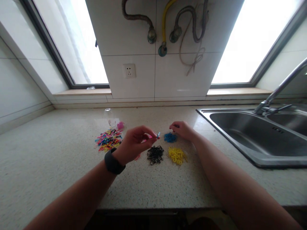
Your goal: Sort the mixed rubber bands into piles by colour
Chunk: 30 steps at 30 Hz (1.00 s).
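Note:
My left hand [133, 140], with a dark band on its wrist, is closed in a pinch on a small blue rubber band [158, 134]. My right hand [181, 128] hovers by the pile of blue rubber bands [170, 137], its fingers curled together; whether anything is in them I cannot make out. Nearer me lie a pile of black rubber bands [155, 155] and one of yellow rubber bands [177, 155]. A mixed multicoloured heap of rubber bands [109, 140] spreads to the left. Some pink and red bands are partly hidden by my left hand.
Behind the mixed heap are a clear plastic container [109, 116] and a pink piece [120, 125], perhaps its lid. A steel sink [240, 134] with a faucet [268, 103] is set into the speckled counter [59, 166] at right. Pipes and a socket [129, 70] are on the tiled wall.

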Tool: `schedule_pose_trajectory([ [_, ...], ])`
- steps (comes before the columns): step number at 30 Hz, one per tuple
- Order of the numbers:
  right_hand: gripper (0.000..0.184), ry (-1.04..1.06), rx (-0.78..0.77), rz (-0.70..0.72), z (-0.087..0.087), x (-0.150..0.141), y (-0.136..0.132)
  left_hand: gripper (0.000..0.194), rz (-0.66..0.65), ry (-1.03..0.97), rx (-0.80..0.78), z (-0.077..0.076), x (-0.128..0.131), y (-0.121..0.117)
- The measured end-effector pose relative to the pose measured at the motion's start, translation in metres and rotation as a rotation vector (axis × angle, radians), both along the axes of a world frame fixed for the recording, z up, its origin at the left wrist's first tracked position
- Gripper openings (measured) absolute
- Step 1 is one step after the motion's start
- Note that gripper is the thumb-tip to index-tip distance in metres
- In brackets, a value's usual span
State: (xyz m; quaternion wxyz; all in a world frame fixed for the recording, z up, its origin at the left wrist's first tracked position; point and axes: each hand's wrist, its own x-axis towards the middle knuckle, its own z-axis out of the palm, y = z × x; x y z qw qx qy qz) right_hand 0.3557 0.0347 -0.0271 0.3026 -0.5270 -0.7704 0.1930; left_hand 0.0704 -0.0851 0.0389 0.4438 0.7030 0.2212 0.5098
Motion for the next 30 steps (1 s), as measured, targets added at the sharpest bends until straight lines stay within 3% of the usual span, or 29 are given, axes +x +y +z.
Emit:
schedule_pose_trajectory([
  [8, 0.030, 0.003, 0.004, 0.013, -0.005, 0.001, 0.004, 0.008, 0.005, 0.102, 0.147, 0.001, 0.000, 0.000],
  [17, 0.030, 0.049, -0.031, -0.018, -0.002, -0.002, 0.002, 0.006, -0.004, 0.764, 0.562, 0.001, 0.019, 0.041],
  [24, 0.030, 0.053, -0.019, -0.019, -0.007, 0.000, 0.006, 0.006, 0.002, 0.874, 0.674, -0.010, 0.043, 0.077],
  [30, 0.030, 0.050, 0.009, -0.004, -0.011, 0.001, 0.010, 0.007, -0.001, 0.964, 0.715, -0.016, 0.051, 0.092],
])
